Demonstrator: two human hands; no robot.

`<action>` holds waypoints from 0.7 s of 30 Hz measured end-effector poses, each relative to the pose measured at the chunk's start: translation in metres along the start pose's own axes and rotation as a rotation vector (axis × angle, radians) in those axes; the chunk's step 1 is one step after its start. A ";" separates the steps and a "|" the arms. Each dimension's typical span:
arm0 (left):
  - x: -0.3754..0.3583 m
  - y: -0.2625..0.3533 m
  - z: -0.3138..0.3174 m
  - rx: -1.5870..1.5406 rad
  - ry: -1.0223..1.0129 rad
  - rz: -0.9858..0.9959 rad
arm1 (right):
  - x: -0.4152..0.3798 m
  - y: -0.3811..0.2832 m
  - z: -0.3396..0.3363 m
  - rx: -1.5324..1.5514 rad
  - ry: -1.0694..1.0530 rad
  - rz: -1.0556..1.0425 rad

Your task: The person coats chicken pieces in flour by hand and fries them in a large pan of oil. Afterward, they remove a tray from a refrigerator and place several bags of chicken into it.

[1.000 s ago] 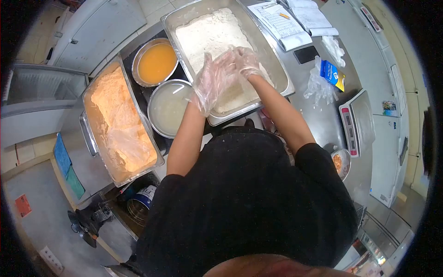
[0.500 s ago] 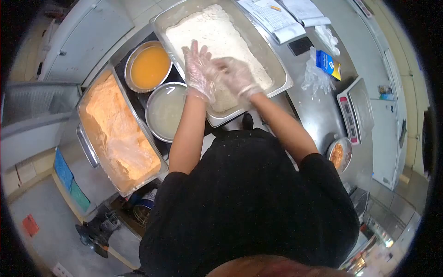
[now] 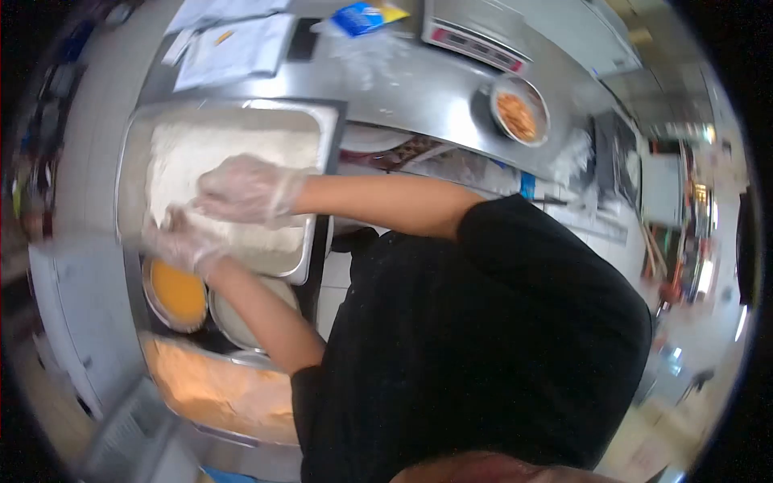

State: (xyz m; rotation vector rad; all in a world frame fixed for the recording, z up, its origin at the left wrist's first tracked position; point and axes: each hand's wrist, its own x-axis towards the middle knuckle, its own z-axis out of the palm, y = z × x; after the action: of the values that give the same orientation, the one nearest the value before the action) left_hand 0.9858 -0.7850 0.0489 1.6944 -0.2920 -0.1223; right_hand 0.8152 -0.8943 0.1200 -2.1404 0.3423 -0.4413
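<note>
Both my hands wear clear plastic gloves and hover over a deep metal tray [image 3: 322,153] of white flour-like powder [image 3: 181,153]. My right hand [image 3: 245,191] is closed, its fingers curled in toward the other hand; whatever they hold, if anything, is hidden. Just below it, near the tray's lower left edge, my left hand [image 3: 189,245] has bent, parted fingers, somewhat blurred. The hands nearly touch. Beneath my left forearm stands a metal bowl of cloudy pale liquid [image 3: 270,298], partly covered. Beside it is a bowl of orange-yellow liquid [image 3: 179,294].
A second tray holds orange-coloured powder [image 3: 217,386] at the lower left. On the steel counter [image 3: 403,92] are papers [image 3: 237,48], a dark phone [image 3: 303,40], a blue and yellow packet [image 3: 360,18], a scale [image 3: 475,48] and a bowl of orange-brown pieces [image 3: 515,117].
The view has swung round, so the trays now appear farther left and turned. My right hand has curled closed, and my left hand's outstretched fingers have bent.
</note>
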 end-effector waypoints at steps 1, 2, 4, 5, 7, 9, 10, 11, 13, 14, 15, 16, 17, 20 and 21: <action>-0.014 0.007 0.007 -0.414 -0.008 -0.067 | 0.002 0.000 -0.009 0.092 0.030 0.012; -0.028 -0.003 0.001 -0.416 -0.043 -0.058 | -0.008 0.008 -0.010 0.087 0.064 0.021; -0.044 -0.042 -0.013 -0.096 -0.248 0.436 | -0.025 0.034 0.002 -0.020 0.215 -0.197; -0.055 -0.012 0.002 -0.094 -0.265 0.453 | -0.051 0.029 -0.038 0.043 0.165 -0.207; -0.118 0.061 0.029 -0.861 -0.556 0.160 | -0.107 0.065 -0.083 -0.017 0.244 -0.173; -0.157 0.067 0.047 -0.806 -0.597 -0.023 | -0.171 0.068 -0.156 -0.233 0.298 0.260; -0.176 0.068 0.056 -0.741 -0.628 -0.204 | -0.215 0.106 -0.179 -0.192 0.449 0.438; -0.196 0.069 0.068 -0.741 -0.641 -0.202 | -0.259 0.123 -0.210 -0.391 0.598 0.662; -0.235 0.064 0.093 -0.601 -0.765 -0.514 | -0.371 0.212 -0.277 -0.713 0.625 0.918; -0.251 0.055 0.107 -0.659 -0.847 -0.505 | -0.411 0.221 -0.306 -0.682 0.753 1.050; -0.267 0.054 0.122 -0.670 -0.881 -0.553 | -0.447 0.228 -0.329 -0.725 0.792 1.115; -0.283 0.056 0.137 -0.678 -0.913 -0.604 | -0.474 0.235 -0.347 -0.768 0.827 1.182; -0.299 0.065 0.154 -0.668 -0.922 -0.603 | -0.490 0.252 -0.359 -0.759 0.833 1.190; -0.337 0.090 0.202 -0.543 -0.936 -0.719 | -0.522 0.294 -0.377 -0.624 0.614 1.409; -0.347 0.094 0.216 -0.521 -1.023 -0.684 | -0.517 0.291 -0.380 -0.454 0.589 1.421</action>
State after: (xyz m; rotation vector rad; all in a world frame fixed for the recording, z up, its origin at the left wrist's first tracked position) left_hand 0.5877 -0.9122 0.0793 1.0228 -0.3686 -1.4610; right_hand 0.1637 -1.1270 -0.0124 -1.5475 2.2254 -0.1074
